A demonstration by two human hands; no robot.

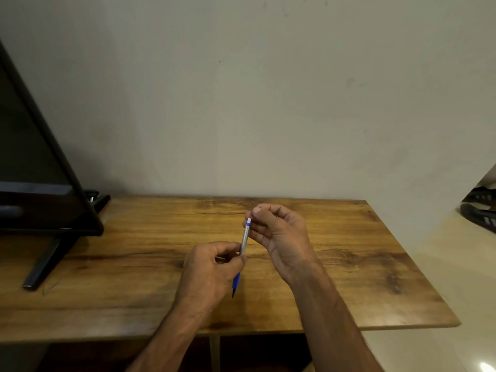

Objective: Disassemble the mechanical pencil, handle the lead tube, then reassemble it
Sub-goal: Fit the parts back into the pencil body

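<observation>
A mechanical pencil (pixel 244 238) with a silver barrel, a blue grip and a dark tip is held nearly upright above the middle of the wooden table (pixel 134 264). My left hand (pixel 212 272) is closed around its lower barrel, and the blue grip and tip stick out below the hand. My right hand (pixel 279 232) sits at the upper end, thumb and fingers pinching beside the white cap with its blue band. The pencil looks whole; no separate lead tube shows.
A black monitor (pixel 40 167) on a stand occupies the table's left end, its foot (pixel 43 267) reaching toward the front. A plain wall runs behind the table. Dark sandals (pixel 480 208) lie on the floor at the right, beyond the table's right edge.
</observation>
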